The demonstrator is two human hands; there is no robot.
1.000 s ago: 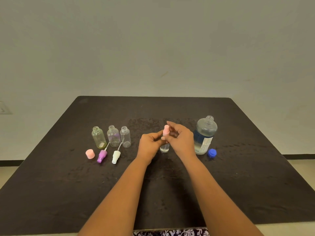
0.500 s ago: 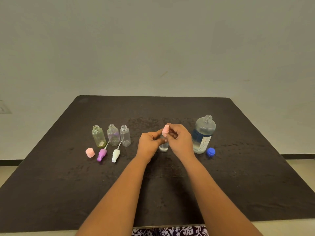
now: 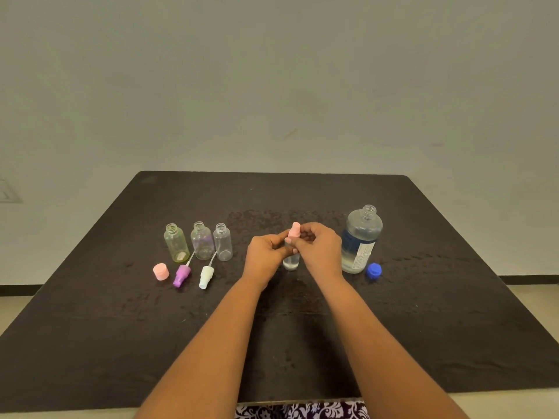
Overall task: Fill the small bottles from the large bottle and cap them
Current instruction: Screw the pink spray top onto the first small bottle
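**Capping bottle one of four**

Left hand is gripping the small bottle mid-tabletop. Right hand is pinching the pink sprayer onto its neck, and liquid is showing in its base. Three other bottles are sitting uncapped, apparently empty, with caps lying in front. Large bottle is standing open at right. Fingers are hiding the neck, so thread seating is unclear.

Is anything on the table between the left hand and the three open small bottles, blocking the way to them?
Nothing visible does. Only table surface lies between the left hand and the nearest small bottle. The white spray cap and purple spray cap lie in front of the bottles, nearer the person, off that line.
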